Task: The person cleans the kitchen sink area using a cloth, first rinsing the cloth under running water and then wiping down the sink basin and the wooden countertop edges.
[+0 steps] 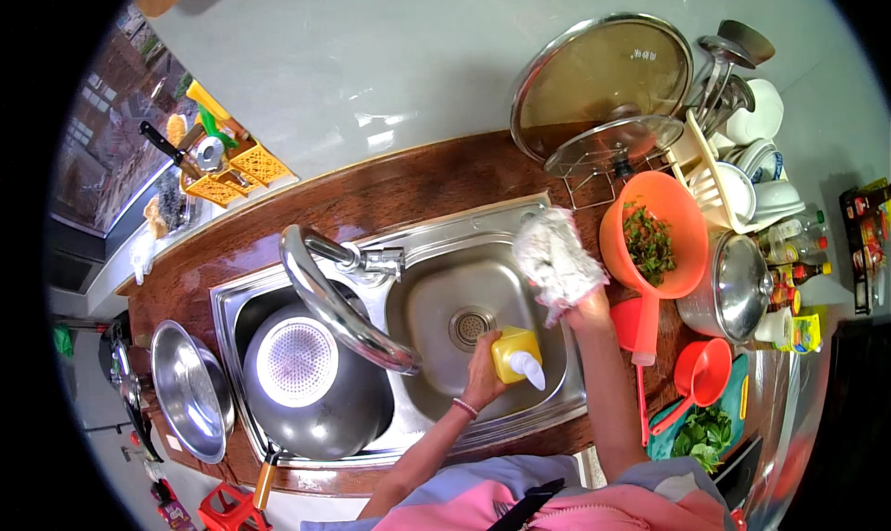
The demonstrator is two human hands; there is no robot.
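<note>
A yellow pump bottle [514,350] with a white nozzle is gripped by my left hand [485,373] over the right basin of the stainless steel sink [445,287]. My right hand [588,309] holds a crumpled white cloth [557,259] at the basin's right rim; the cloth hides most of the fingers. The curved chrome faucet [306,280] arches between the two basins. In the left basin an upturned dark wok [313,426] lies with a round perforated metal piece [297,361] on its base.
An orange long-handled colander [686,245] with chopped greens stands to the right, beside a lidded steel pot [703,298]. Red ladles [703,372] and leafy greens [703,437] lie on a green board [738,378]. Steel bowls [188,392] are at the left; glass lids [605,78] lean on the wall.
</note>
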